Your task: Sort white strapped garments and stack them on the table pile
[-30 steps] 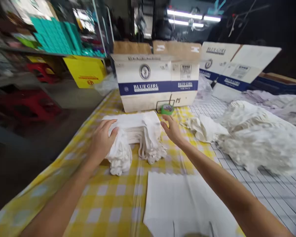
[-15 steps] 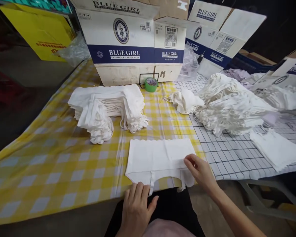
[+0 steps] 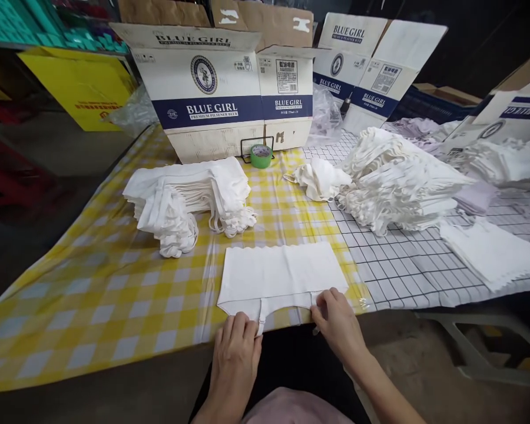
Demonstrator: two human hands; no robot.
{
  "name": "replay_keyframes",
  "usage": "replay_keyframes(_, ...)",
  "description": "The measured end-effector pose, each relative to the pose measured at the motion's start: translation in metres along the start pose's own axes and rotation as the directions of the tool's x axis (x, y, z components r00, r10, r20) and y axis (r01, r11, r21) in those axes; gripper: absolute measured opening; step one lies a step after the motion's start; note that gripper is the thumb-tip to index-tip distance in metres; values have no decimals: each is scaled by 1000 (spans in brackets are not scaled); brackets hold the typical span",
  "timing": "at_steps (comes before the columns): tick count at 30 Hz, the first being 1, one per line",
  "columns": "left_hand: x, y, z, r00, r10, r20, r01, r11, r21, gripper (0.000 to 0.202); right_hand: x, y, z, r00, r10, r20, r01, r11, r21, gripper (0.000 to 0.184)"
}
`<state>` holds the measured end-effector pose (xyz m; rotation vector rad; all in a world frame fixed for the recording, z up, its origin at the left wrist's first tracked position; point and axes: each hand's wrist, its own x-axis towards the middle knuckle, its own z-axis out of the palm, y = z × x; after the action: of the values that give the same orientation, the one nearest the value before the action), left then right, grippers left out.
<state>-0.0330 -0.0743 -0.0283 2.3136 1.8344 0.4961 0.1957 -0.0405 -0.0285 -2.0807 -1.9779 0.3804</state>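
Note:
A white camisole (image 3: 278, 271) lies flat at the table's front edge, its scalloped hem away from me and its straps toward me. My left hand (image 3: 236, 347) is closed at its near edge, fingers together by the left strap (image 3: 262, 312); the fingertips hold the camisole there. With thumb and fingers pinched, my right hand (image 3: 338, 321) grips the camisole at the right strap, which is mostly hidden under the hand. Farther back on the left sits a neat stack of similar white camisoles (image 3: 185, 185), straps hanging toward me.
Behind the stack stands a beer carton (image 3: 221, 135), with a roll of green tape (image 3: 261, 156) before it. To the right are a crumpled white garment (image 3: 320, 178), a large white pile (image 3: 401, 182) and a folded white piece (image 3: 492, 250). A stool (image 3: 477, 353) stands under the table's right side.
My right hand has moved down and left from the camisole's right side to its right strap. My left hand's thumb has drawn in beside its fingers. The camera view has shifted slightly.

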Motion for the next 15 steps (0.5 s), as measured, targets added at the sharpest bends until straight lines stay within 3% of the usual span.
replay_keyframes(5, 7, -1, -14, 990, -80, 117, 111, 952, -286, 10, -6, 0, 0, 1000, -13, 4, 13, 1000, -1, 15)
replay_keyframes(10, 28, -6, -29, 943, -210, 256, 308, 844, -440, 13, -6, 0, 3, 1000, -24, -2, 24, 997, 80, 12)
replay_keyframes(13, 41, -11, -32, 920, -251, 302, 376, 786, -490, 9, -5, 1, -1, 998, 57, 32, -63, 975, 213, 13)
replay_keyframes(15, 51, -14, -34, 912, -266, 313, 395, 777, -491, 8, -3, 2, -7, 987, 116, 111, -150, 917, 370, 15)
